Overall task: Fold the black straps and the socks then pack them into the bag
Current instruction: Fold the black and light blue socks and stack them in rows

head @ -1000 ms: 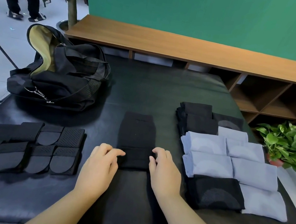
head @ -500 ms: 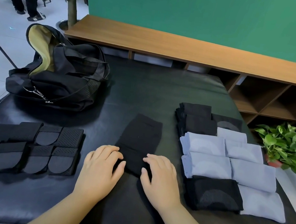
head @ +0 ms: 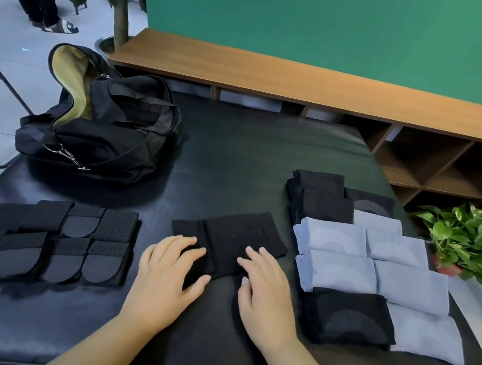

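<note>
Head view — my hands (head: 219, 273) lie flat on the black sock (head: 229, 240); I'd press it flat, edges squared, before folding.

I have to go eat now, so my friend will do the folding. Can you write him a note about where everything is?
Left hand and right hand: both lie flat, fingers straight, on the black sock in the middle of the black table.
Folded straps sit in rows at the left; folded socks, blue and black, at the right.
The bag lies open at the far left; no packed items show inside.
Left: finish this sock, then pack everything.
</note>
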`<act>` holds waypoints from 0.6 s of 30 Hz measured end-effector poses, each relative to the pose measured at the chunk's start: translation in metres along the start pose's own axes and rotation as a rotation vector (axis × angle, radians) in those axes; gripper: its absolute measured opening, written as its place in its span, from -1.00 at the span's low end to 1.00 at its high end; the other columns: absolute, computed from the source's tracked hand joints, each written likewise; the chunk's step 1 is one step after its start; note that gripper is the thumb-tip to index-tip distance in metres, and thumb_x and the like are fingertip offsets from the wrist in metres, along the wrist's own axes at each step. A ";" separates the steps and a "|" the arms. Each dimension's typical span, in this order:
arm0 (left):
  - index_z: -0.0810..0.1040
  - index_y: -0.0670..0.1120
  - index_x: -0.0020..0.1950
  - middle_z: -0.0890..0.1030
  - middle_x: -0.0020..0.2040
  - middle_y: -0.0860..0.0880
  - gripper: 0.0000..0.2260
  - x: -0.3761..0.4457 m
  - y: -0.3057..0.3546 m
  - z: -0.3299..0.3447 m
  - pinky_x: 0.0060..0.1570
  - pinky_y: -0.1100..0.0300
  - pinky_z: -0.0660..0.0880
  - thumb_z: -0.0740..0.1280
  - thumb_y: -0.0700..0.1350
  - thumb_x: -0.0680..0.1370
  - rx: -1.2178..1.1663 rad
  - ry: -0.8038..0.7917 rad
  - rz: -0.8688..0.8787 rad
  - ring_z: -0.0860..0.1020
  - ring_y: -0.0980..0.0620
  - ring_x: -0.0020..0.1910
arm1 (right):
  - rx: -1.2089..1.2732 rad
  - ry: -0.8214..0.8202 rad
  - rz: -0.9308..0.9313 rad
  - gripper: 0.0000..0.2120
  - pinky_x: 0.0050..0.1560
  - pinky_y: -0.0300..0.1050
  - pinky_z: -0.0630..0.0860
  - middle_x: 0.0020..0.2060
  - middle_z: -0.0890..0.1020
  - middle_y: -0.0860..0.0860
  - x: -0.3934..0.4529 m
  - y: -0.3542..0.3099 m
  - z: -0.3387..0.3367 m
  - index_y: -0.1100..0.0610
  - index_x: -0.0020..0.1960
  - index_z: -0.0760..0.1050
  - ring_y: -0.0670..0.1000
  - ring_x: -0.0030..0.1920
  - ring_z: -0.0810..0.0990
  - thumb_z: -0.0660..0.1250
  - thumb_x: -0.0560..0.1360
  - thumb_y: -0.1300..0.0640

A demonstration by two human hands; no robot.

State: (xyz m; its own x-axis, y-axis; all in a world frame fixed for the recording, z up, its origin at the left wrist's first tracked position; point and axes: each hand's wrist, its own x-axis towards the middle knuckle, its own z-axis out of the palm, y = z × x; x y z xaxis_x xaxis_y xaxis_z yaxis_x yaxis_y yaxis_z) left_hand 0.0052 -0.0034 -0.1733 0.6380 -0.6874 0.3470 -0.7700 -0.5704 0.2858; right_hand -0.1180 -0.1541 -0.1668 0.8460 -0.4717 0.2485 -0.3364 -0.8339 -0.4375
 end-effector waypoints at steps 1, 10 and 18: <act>0.59 0.04 0.12 0.49 0.16 0.10 -0.62 -0.001 0.000 -0.001 0.22 0.10 0.18 0.17 0.19 0.46 -0.011 0.014 0.059 0.37 0.04 0.21 | -0.004 -0.005 0.048 -0.63 0.40 -0.23 0.03 0.40 0.36 -0.17 0.002 0.001 -0.001 -0.01 0.32 0.44 -0.16 0.47 0.12 0.07 0.57 0.09; 0.66 -0.03 -0.06 0.43 -0.19 0.08 -0.71 -0.004 -0.001 0.002 -0.25 0.21 0.36 0.50 -0.33 0.32 -0.044 0.050 0.049 0.40 0.07 -0.23 | -0.139 0.031 0.160 -0.63 0.25 0.03 0.44 0.14 0.59 -0.07 0.005 0.000 0.002 0.04 0.14 0.57 0.04 0.20 0.53 0.11 0.45 0.02; 0.57 -0.05 0.21 0.56 0.19 0.04 -0.66 0.000 0.002 0.000 0.18 -0.01 0.42 0.21 0.01 0.51 0.005 -0.040 -0.081 0.50 -0.01 0.23 | -0.124 0.037 -0.037 -0.71 0.01 -0.19 0.37 -0.05 0.57 -0.26 -0.009 -0.001 -0.007 -0.10 0.04 0.54 -0.15 -0.01 0.39 0.12 0.42 0.02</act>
State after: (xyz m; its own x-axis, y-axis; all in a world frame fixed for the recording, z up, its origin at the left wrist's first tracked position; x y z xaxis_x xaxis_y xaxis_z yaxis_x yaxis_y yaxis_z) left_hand 0.0032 -0.0042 -0.1725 0.6981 -0.6559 0.2872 -0.7157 -0.6272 0.3074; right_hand -0.1284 -0.1505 -0.1625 0.8438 -0.4480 0.2953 -0.3555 -0.8791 -0.3176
